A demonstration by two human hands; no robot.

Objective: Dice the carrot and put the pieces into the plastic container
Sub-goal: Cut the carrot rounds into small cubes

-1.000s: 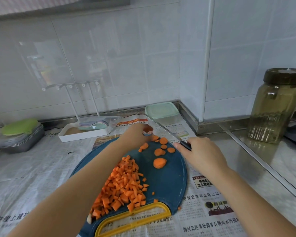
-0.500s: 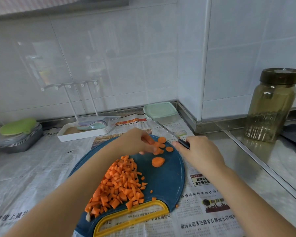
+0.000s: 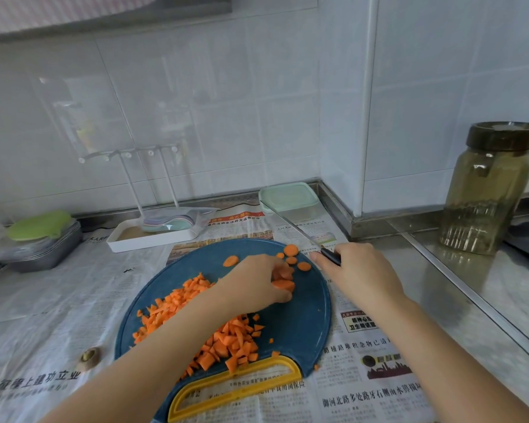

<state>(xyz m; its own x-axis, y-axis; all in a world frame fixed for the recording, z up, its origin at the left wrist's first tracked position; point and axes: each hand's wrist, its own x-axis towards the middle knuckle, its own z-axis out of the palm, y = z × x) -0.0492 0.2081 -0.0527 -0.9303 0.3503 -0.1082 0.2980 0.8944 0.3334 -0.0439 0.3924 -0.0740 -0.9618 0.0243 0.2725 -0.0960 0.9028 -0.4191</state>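
Since half a second ago the left hand (image 3: 257, 279) has drawn nearer along the blue cutting board (image 3: 306, 319), dragging a few carrot rounds (image 3: 283, 284) with it and uncovering one stray round (image 3: 230, 261) beyond its knuckles.

On the near left of the board lies the diced pile (image 3: 226, 340), partly hidden under the left forearm. At the board's middle the left hand's fingers curl over the carrot rounds and bunch them against the surface. Behind, against the wall, the plastic container (image 3: 289, 198) stands on the bench with its green lid on. More loose rounds (image 3: 291, 249) sit at the far right edge. The right hand (image 3: 361, 273) wraps the knife (image 3: 330, 257) by its black handle, with the blade raised off the board and pointing toward the container.

The rounds look light, stiff and wet-faced, so they will likely skid or roll. They are best laid flat and pinned from above with tucked fingertips. The dice are small and scatter easily, so scooping them or tipping the board by its yellow handle (image 3: 251, 370) seems wiser than pinching. The lid must come off first.
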